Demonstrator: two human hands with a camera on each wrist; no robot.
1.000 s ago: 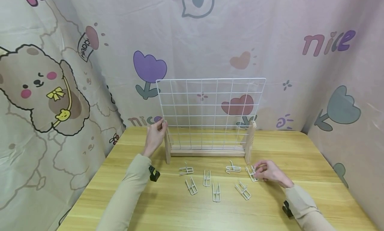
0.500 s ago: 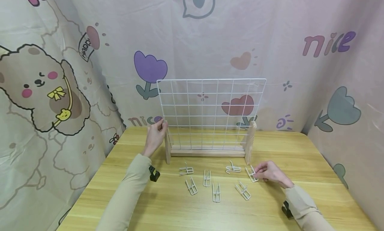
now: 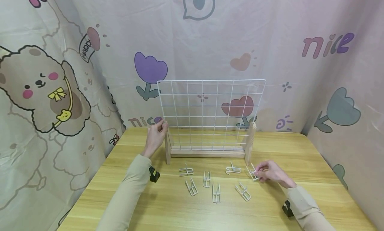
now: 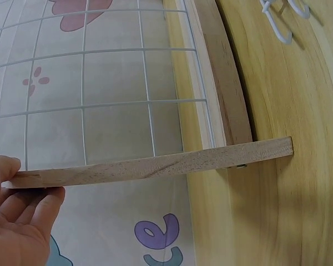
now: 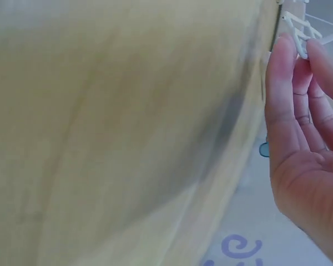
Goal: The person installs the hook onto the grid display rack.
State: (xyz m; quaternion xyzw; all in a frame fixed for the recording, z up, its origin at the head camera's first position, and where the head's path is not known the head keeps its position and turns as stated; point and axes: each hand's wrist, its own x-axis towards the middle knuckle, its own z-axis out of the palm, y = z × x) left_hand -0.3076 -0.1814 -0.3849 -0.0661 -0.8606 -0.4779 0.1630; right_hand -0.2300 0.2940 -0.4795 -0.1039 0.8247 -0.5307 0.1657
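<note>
Left hand (image 3: 155, 136) pinches a pale wooden upright (image 4: 150, 167), left — right hand (image 3: 268, 172) pinches a white bent-wire hook (image 5: 295, 36), nearer and right.

The grid (image 3: 202, 106) and hooks (image 3: 216, 193) were coloured white, the table (image 3: 180, 212) yellow-grained, and the far curtain (image 3: 186, 47) printed with flowers (image 3: 151, 68).

Seven white wire hooks (image 3: 216, 193) in all: six on one wooden tabletop (image 3: 132, 207), one pinched in the right hand (image 3: 270, 172). There is one white wire grid panel (image 3: 202, 106), with two wooden uprights (image 3: 249, 146) and one wooden base bar (image 3: 208, 154). The hands number two, counting the left hand (image 3: 154, 137), with two sleeves (image 3: 126, 191) and two small black devices (image 3: 154, 174), one per wrist.
</note>
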